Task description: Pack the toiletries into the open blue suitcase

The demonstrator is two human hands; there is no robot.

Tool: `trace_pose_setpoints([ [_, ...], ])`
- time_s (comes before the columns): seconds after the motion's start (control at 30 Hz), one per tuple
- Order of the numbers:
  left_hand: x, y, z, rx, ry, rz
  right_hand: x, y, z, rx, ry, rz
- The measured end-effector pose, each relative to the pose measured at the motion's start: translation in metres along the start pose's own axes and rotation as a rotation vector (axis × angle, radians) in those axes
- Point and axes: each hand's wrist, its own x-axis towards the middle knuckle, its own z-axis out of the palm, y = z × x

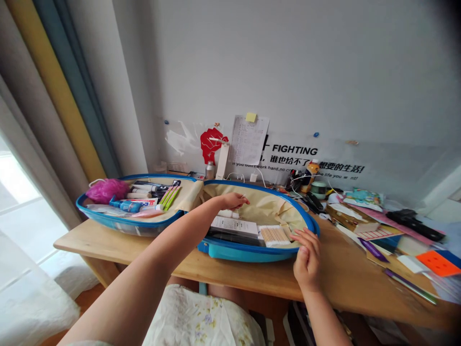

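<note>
A blue suitcase (252, 253) with a beige lining lies spread open on the wooden table, its halves side by side. My left hand (234, 201) is over the right half, fingers closed in a pinch; something small and whitish shows at the fingertips, too unclear to name. Beneath that hand are a white bottle (228, 214), a white printed box (235, 226) and a pack of cotton swabs (274, 236). At the right end, my right hand (308, 254) holds the suitcase rim, fingers over the edge and thumb outside.
The left half holds a purple bath puff (107, 191), a blue bottle (126, 205), green-yellow toothbrushes (171, 197) and tubes. A white lamp (222, 161) stands behind. Papers, a black pouch (414, 225), an orange card (440, 263) and a jar (319, 188) crowd the table's right side.
</note>
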Motion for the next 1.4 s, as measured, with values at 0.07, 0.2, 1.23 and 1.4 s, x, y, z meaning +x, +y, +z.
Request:
trace_pose_setpoints([
  [0.07,0.001,0.0,0.006,0.103,-0.003,0.012,-0.001,0.001,0.0,0.003,-0.006,0.014],
  [0.2,0.004,0.002,0.014,0.31,0.009,0.019,0.0,0.0,0.0,-0.004,-0.009,0.014],
  [1.23,0.008,0.005,0.026,1.024,-0.123,0.165,0.0,-0.003,0.0,-0.005,-0.019,0.033],
  [1.4,0.008,0.002,0.026,0.991,-0.136,0.136,0.0,-0.003,0.0,-0.005,0.001,0.026],
])
